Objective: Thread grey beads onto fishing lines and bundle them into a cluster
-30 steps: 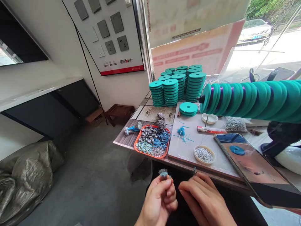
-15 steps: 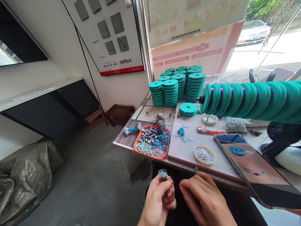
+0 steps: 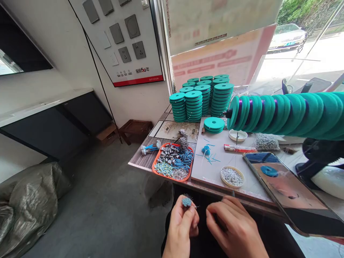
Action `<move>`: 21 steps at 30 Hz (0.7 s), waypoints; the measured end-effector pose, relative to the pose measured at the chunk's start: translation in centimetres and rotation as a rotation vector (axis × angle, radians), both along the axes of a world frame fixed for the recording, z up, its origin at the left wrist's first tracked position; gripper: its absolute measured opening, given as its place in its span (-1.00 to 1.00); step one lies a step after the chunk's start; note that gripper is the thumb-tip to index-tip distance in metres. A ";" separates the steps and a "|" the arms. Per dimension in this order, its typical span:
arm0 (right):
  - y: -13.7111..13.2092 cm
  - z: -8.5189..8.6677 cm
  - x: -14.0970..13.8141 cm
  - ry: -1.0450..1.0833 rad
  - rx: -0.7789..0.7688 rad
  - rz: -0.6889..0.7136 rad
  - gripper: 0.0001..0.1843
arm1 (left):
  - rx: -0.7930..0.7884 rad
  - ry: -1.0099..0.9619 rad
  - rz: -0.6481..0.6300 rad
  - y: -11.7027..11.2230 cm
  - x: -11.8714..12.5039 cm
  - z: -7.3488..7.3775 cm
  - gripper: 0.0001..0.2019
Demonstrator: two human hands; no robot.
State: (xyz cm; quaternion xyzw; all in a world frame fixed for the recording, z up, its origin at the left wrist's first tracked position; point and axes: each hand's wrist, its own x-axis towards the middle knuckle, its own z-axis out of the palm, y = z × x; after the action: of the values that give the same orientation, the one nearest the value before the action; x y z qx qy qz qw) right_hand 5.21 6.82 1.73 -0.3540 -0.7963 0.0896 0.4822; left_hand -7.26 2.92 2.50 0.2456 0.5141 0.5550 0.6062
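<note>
My left hand [image 3: 181, 227] is closed round a small bundle of blue pins [image 3: 186, 201], whose tips fan out above my fingers. My right hand [image 3: 233, 229] is beside it, fingers curled in a pinch; what it holds is too small to make out. Both hands are in front of the table edge [image 3: 204, 190], above my dark lap. On the table just beyond them are an orange tray [image 3: 156, 162] of blue and grey small parts and a round dish of silver beads [image 3: 232, 176].
Stacks of teal discs [image 3: 200, 98] stand at the table's far side. A rod threaded with teal discs [image 3: 282, 113] juts in from the right. A phone [image 3: 282, 186] lies at the right. A grey sack [image 3: 29, 200] lies on the floor at left.
Both hands have shifted slightly down and toward me. The small item that stuck up from my right fingers no longer shows above them.
</note>
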 end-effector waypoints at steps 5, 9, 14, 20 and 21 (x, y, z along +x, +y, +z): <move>0.0 0.0 0.0 -0.010 0.007 -0.003 -0.75 | -0.015 0.076 0.008 0.1 -0.1 -0.3 -0.57; 0.0 0.2 0.0 -0.004 0.013 0.007 -0.75 | 0.008 0.153 0.062 0.1 0.0 -0.4 -0.58; 0.1 0.6 0.0 -0.013 0.005 0.010 -0.86 | 0.002 0.127 0.077 0.2 -0.1 -0.4 -0.61; -0.2 -0.2 -0.1 -0.123 0.042 0.078 -0.70 | 0.060 0.036 0.061 0.0 -0.6 -0.3 -0.66; -0.3 -0.3 -0.2 -0.138 0.039 0.097 -0.65 | 0.084 0.040 0.081 -0.1 -0.6 -0.1 -0.68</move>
State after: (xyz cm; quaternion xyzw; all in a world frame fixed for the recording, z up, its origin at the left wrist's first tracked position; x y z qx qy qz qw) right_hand 5.01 6.56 1.46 -0.3111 -0.8454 0.0726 0.4280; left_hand -7.83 2.85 2.39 0.2606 0.5120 0.5951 0.5619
